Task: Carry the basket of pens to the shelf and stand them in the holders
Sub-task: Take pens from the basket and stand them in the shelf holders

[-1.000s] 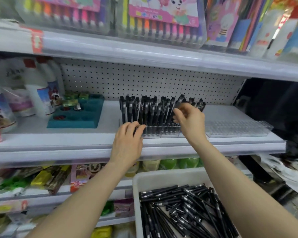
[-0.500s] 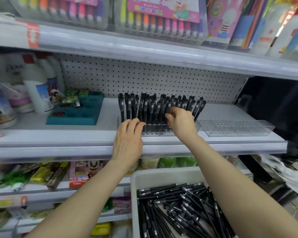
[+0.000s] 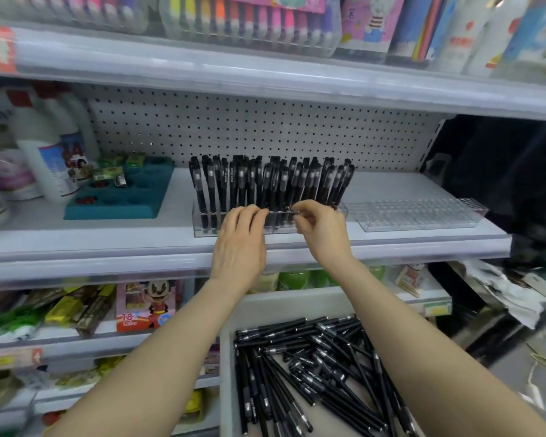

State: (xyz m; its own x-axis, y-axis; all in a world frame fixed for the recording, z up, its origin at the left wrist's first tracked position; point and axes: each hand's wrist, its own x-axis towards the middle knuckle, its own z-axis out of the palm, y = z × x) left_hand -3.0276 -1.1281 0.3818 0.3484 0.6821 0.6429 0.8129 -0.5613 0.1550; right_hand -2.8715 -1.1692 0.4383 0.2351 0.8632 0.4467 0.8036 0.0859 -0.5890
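Pens (image 3: 271,184) crowd the clear holder (image 3: 202,230) mid-frame, left hand (image 3: 240,238) flat against it, grip released, right hand (image 3: 323,231) curled at its rim, grip I cannot tell; next, I'd judge, calls for another from the basket (image 3: 281,302).

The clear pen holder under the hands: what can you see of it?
The pen holder is a long, low, see-through block, seemingly plastic, lying along the shelf. Black pens stand in it, nearly filling it. The left hand rests fingers on its front; the right hand curls at its top edge, grip unclear. An empty holder sits beside it.
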